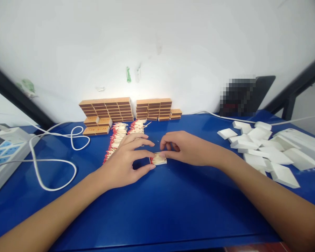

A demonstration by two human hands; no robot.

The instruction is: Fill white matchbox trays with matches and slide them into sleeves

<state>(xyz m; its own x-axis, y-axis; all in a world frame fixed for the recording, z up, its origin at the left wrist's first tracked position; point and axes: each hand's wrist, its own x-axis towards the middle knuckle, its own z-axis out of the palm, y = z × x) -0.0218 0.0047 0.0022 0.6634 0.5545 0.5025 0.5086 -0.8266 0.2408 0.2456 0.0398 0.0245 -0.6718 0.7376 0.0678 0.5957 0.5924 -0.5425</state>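
A small white matchbox tray filled with red-tipped matches lies on the blue table in front of me. My left hand has its thumb and index finger around the tray's left end, the other fingers stretched out above. From the right, my right hand rests its thumb tip on the matches in the tray. Its other fingers are bent and stand apart from the thumb, with nothing visible between them. Behind my left hand lie two heaps of loose matches, a longer heap and a shorter heap, partly hidden by that hand.
Brown matchboxes stand stacked along the wall in a left stack and a right stack. Several white empty trays are piled at the right. A power strip and a looped white cable lie at the left.
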